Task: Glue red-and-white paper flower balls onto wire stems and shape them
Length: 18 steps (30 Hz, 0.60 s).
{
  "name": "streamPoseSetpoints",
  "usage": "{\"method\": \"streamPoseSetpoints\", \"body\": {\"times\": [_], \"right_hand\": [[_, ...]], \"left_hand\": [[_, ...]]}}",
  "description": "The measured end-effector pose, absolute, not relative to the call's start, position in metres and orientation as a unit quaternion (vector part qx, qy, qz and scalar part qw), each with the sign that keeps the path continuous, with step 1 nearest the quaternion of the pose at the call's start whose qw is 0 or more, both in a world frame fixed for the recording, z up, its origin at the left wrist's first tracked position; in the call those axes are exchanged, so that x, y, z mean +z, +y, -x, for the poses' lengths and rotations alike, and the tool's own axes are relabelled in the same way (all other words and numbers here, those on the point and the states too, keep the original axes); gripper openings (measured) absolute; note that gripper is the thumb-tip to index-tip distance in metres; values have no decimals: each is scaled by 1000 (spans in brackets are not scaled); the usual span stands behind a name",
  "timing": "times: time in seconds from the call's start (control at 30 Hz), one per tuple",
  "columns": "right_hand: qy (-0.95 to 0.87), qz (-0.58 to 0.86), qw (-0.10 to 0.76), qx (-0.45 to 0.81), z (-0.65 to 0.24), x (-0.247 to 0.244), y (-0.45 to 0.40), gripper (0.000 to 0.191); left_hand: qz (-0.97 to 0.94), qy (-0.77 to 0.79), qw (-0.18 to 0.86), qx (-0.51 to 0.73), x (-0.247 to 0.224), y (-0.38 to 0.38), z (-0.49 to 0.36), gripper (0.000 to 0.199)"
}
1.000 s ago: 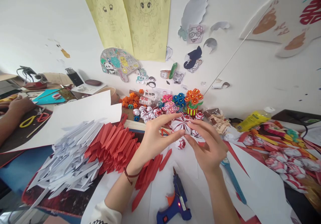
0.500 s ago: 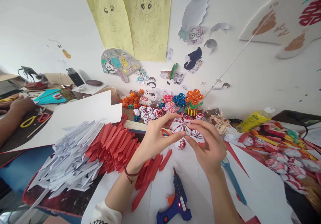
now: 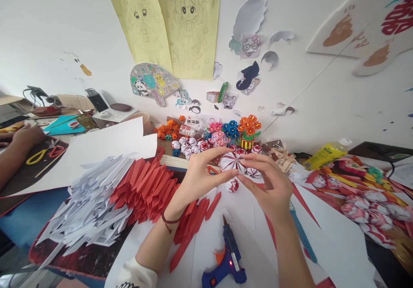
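Note:
Between both hands, raised over the white paper on the table, is a red-and-white striped paper flower (image 3: 231, 162). My left hand (image 3: 204, 171) pinches its left side, thumb below and fingers above. My right hand (image 3: 269, 180) grips the right side with thumb and fingertips. Just beneath lies a smaller red-and-white paper ball (image 3: 232, 185). A blue hot glue gun (image 3: 227, 258), its red light lit, rests nearer me with the nozzle pointing away. Red folded paper strips (image 3: 190, 223) lie beside my left wrist, partly behind it.
Piles of white strips (image 3: 93, 206) and red strips (image 3: 143, 184) lie left. Finished flowers (image 3: 190, 146) stand along the wall. A blue cutter (image 3: 303, 236) lies by my right forearm, a yellow bottle (image 3: 325, 154) farther right. Another person's hand (image 3: 26, 137) is at far left.
My right hand and forearm have shifted very slightly right, and its fingers have moved a little on the paper flower. Both hands still hold it; the glue gun has not moved.

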State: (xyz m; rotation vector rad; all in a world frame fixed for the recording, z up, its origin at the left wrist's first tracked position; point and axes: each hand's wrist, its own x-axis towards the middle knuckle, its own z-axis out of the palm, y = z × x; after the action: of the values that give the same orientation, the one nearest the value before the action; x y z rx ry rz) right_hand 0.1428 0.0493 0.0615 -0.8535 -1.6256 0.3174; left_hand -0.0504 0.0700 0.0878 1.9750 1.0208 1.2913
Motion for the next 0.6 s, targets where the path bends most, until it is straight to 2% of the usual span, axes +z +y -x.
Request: {"method": "streamPoseSetpoints", "body": {"times": [0.17, 0.33, 0.47, 0.6], "right_hand": [[-703, 382, 562, 209, -156, 68, 47, 18], [-654, 408, 594, 231, -156, 82, 44, 13], [-666, 422, 576, 215, -149, 104, 44, 14], [-684, 417, 574, 170, -141, 121, 44, 8]], "left_hand": [[-750, 377, 279, 466, 88, 71, 50, 43], [-753, 367, 285, 466, 90, 66, 50, 44], [-757, 356, 287, 468, 93, 62, 52, 43], [-762, 346, 283, 468, 94, 62, 55, 44]]}}
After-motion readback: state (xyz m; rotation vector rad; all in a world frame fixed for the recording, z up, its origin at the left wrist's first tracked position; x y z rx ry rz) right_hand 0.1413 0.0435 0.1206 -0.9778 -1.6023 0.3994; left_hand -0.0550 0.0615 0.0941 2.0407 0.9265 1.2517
